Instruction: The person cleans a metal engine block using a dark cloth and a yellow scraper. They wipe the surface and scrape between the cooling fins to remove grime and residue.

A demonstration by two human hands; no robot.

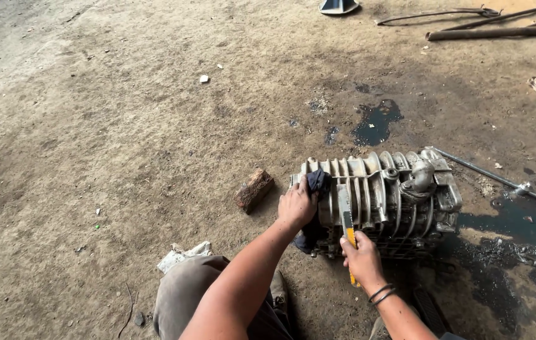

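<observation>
Scraping seems midway: right hand (pixel 362 258) grips a yellow-handled scraper (pixel 347 230) against the finned metal casing (pixel 384 198), left hand (pixel 296 204) beside it presses a dark rag (pixel 316 189); grime remains.

You face a dull, ribbed cast-metal housing (pixel 384 198), a dark soft cloth (pixel 316 208), and rough, oil-stained concrete floor (pixel 123 126).

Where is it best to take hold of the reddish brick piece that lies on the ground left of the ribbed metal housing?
Probably across its long sides, coming from above: the brick piece lies flat and slanted on the ground, apart from the ribbed metal housing, so both long sides are free.
</observation>
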